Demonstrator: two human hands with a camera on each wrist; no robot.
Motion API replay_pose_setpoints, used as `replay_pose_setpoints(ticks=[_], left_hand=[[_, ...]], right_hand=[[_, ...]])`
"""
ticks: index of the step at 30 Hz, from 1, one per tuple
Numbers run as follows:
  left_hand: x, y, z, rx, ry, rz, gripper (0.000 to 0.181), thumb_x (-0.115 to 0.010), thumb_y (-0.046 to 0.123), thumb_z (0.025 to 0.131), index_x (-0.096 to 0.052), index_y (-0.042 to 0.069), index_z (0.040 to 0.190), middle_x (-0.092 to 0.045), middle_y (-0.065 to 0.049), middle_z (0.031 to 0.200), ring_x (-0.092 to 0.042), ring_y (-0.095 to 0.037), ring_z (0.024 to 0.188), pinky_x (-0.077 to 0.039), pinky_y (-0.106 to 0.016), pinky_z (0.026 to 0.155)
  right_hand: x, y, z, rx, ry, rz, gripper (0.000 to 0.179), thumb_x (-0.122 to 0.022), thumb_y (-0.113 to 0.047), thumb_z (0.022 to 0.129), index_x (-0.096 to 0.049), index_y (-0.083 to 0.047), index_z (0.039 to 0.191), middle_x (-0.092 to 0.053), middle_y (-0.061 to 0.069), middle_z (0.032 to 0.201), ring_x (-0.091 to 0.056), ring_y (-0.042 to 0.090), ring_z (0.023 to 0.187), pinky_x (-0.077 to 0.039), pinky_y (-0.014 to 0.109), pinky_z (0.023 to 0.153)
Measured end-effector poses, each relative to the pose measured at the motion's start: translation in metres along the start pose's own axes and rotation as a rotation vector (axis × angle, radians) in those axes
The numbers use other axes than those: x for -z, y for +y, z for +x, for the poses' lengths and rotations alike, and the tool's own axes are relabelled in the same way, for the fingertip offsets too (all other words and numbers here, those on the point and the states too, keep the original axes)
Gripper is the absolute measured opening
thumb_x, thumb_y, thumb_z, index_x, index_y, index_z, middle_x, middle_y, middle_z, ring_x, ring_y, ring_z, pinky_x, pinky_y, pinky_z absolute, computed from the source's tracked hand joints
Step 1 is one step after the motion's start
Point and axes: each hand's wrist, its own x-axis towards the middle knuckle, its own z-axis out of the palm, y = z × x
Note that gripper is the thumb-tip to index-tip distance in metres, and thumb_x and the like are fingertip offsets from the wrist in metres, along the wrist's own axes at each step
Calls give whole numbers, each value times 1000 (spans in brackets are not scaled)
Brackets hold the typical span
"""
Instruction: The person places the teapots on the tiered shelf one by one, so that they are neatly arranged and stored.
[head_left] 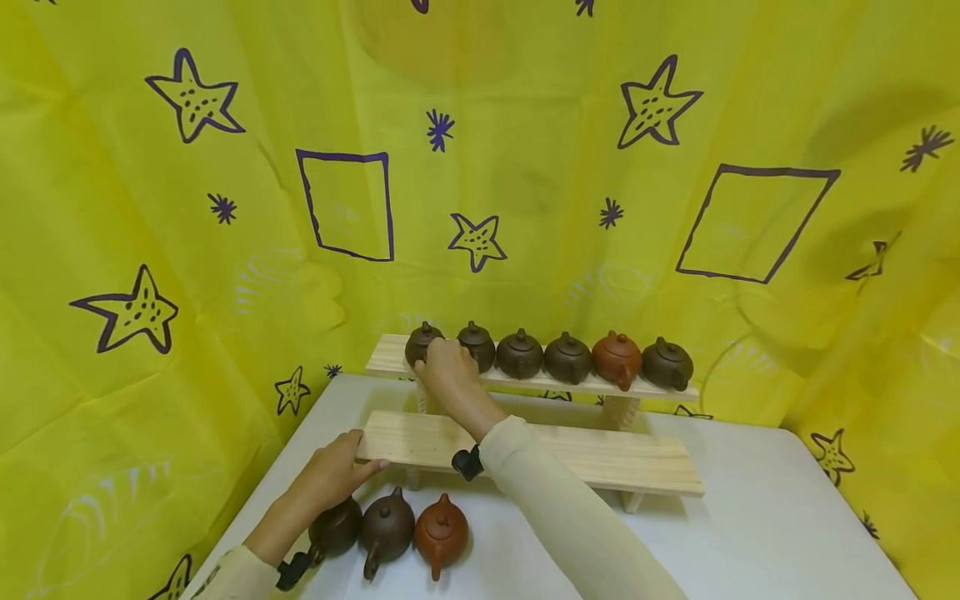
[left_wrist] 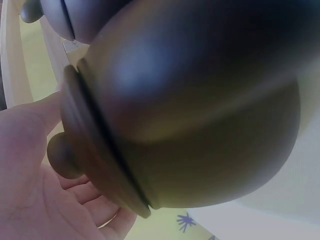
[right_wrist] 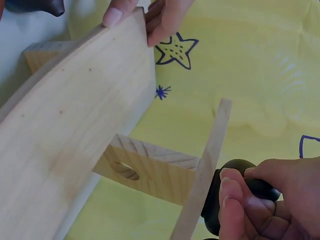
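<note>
At the left end of the upper shelf (head_left: 386, 354): first teapot (head_left: 422, 340), dark, pinched between the curled thumb and fingers of the right hand (head_left: 453, 375); narrow grip, exact part pinched not possible to tell, contact with the board partly hidden by the hand. At the left end of the lower shelf (head_left: 600, 458): left hand (head_left: 333, 471), thumb along the front edge, fingers at the board's end, narrow grip on the corner. To the right of the first teapot, in one row: three dark teapots (head_left: 520, 354), then one red teapot (head_left: 617, 358), then an end teapot (head_left: 667, 364), dark; lids on. In front of the lower shelf, on the white table (head_left: 772, 508): two front dark teapots (head_left: 387, 531) beside one front red teapot (head_left: 442, 533), the leftmost partly behind the left hand. On each wrist: black camera (head_left: 468, 462). Around the table: yellow cloth (head_left: 540, 167); printed marks purely pictorial, namely dotted stars, small bursts and four-sided outlines in purple.
</note>
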Motion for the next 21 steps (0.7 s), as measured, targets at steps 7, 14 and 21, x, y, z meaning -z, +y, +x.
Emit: replay_pose_setpoints(ticks=[7,14,21], left_hand=[[-1,-2,1,-3,-3,1,65,-78,44,95,-58,-7,132,-70,-18,114,-68,-28,98,-54,-52,86],[-3,0,2,-1,-9,-7,63,-78,43,95,-58,-5,131,-69,-16,112,-66,-26,94,-54,-49,82],[-2,0,1,-5,-9,-6,66,-77,44,96,-57,-8,132,-70,-20,116,-69,-30,100,-54,-54,87]], right_hand=[[1,-4,7,-29,16,-46,32,-66,-31,105,-71,-8,83,-71,8,88,-67,23,73,-52,37,61],[1,2,4,-26,4,-23,47,-68,-44,103,-65,-12,69,-59,3,68,-59,18,60,-44,31,52],[9,6,-15,10,-131,55,50,-69,-52,100,-70,-10,74,-59,1,60,-63,19,53,-46,30,47]])
